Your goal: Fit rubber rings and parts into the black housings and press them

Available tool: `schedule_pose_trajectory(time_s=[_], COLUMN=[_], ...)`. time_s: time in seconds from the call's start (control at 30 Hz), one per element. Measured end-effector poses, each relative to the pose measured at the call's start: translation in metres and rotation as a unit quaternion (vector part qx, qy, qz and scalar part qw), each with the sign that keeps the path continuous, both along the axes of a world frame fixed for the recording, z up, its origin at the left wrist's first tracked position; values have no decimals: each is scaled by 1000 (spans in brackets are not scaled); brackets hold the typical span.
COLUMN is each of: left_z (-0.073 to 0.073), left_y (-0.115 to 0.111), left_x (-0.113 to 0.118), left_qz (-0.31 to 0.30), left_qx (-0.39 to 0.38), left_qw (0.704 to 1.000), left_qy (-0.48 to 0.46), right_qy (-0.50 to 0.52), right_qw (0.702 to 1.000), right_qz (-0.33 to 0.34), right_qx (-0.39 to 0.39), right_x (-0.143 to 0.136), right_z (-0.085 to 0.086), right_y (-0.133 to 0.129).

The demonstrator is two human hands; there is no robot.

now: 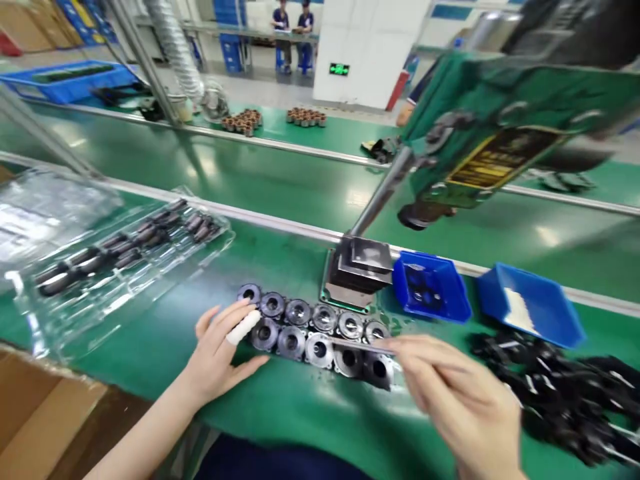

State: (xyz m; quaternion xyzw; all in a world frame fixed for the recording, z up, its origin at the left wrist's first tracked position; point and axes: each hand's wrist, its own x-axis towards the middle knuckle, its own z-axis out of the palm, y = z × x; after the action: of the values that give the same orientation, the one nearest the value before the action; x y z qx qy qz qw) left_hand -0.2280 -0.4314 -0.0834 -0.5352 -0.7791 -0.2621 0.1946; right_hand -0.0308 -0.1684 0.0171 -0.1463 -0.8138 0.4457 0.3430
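The left hand (225, 350), fingers loosely spread and gripping nothing, touches the near-left end of two rows of round dark metal parts (291, 342) on the green surface (240, 400). The right hand (450, 393) is closed around a thin rod (357, 345), its tip over the near row. Just beyond stands the press (363, 270); blue bins (431, 287) sit to its right.

You wear a white wrap (243, 328) on one finger of your left hand (225, 347), and dark blue clothes (275, 461).
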Motion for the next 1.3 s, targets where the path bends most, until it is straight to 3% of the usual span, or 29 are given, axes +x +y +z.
schedule_pose_trajectory(time_s=[0.1,0.23,0.47,0.63,0.87,1.03,1.3], left_z=[3,6,6,-2,-6,-4,-6], left_y=[-3,-9,-6,-7,-10,-8,-20], left_x=[-2,-4,-7,-5,-4,-3,-1], left_qz=[-5,-42,-88,-88,-87,-83,-89], left_qx=[-6,9,77,88,69,73,41], left_qw=[1000,999,993,992,993,994,995], left_qy=[-16,-22,-24,-34,-29,-22,-32], right_qy=[-19,-3,-24,-25,-25,-27,-21], right_qw=[980,964,977,982,970,966,954], right_qz=[190,260,206,159,196,208,270], right_qx=[49,56,46,98,140,151,129], right_x=[-34,-64,-66,-66,-69,-60,-35], right_z=[-10,-25,-26,-28,-36,-29,-19], right_y=[-31,-52,-54,-51,-54,-50,-69])
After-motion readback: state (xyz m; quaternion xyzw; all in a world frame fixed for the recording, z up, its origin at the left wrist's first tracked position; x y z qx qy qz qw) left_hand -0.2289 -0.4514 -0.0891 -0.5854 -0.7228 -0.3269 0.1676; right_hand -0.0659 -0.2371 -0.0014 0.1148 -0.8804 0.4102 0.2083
